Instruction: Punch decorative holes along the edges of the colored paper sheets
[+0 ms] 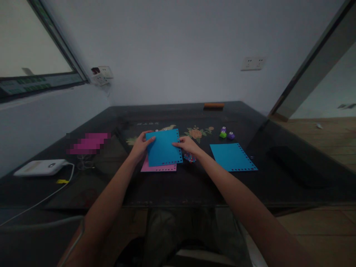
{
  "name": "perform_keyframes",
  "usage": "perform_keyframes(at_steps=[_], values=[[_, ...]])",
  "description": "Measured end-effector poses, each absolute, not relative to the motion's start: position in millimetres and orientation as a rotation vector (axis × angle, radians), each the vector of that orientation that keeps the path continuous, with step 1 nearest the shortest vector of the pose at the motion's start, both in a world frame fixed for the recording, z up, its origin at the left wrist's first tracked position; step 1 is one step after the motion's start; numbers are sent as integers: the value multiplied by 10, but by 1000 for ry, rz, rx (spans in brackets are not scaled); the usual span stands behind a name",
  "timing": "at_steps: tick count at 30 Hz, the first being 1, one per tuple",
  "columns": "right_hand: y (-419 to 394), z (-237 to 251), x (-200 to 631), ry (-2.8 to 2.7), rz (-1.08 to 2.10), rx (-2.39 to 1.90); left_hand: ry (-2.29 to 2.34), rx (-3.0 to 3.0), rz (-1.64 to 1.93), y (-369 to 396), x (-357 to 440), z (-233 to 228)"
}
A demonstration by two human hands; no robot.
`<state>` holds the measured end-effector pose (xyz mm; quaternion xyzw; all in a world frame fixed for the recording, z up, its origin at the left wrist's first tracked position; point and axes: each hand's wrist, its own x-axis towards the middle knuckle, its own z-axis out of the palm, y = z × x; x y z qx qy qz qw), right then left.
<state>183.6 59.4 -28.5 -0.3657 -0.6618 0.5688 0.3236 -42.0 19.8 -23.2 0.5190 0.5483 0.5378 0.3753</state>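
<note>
Both of my hands hold a blue paper sheet [163, 148] with a row of punched holes along its right and bottom edges. My left hand [141, 145] grips its left edge and my right hand [187, 145] grips its right edge. The sheet hovers over a pink sheet [155, 168] with punched holes that lies flat on the dark table [178, 189]. A small heap of coloured paper dots [190, 158] lies just under my right wrist. A second blue punched sheet [232, 157] lies flat to the right.
Three small punches, two purple [231, 135] and one green [223, 134], stand behind the right blue sheet. A white power bank [41, 167] with a cable lies at the left edge. An orange-topped object [213, 106] sits at the table's far edge. A wall runs behind.
</note>
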Motion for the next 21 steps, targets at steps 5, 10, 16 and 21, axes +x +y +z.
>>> perform_keyframes(at_steps=[5,10,16,21], values=[[753,-283,1958,-1624,1466,-925,1241,1296,1266,179,-274,-285],[774,-175,2200,-1498,1373,-992,1156,1302,1186,113,-96,-262],[626,-38,2509,-1396,1242,-1009,1124,1400,1043,81,231,-126],[526,99,2728,-1313,1137,-990,1135,1495,1168,230,532,17]])
